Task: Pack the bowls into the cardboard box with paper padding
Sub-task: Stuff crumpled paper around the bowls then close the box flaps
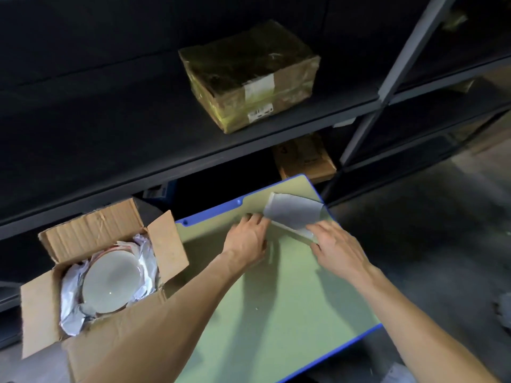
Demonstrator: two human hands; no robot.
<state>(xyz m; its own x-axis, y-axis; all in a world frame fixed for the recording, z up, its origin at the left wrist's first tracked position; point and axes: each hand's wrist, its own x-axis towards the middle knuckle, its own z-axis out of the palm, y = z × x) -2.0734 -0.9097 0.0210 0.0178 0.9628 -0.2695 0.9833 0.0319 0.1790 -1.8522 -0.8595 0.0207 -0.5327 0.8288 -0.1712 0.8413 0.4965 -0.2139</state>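
Dark shelving point(138, 167) rises behind a green, blue-edged table point(276, 299), with a taped parcel point(249, 76) on one shelf and a brown carton point(304, 158) below. At the left, the open cardboard box point(91, 230) holds a pale bowl point(110, 283) nested in crumpled white paper padding point(72, 299). On the table's far end lies a grey paper sheet point(293, 210). The right hand point(337, 247) rests straight fingers on its folded near edge. The left hand point(249, 239) touches its left corner, grip unclear.

Tabletop point(290, 299) bare between cardboard box point(38, 313) and paper sheet point(293, 211); box open above, table-side flap point(168, 244) raised.
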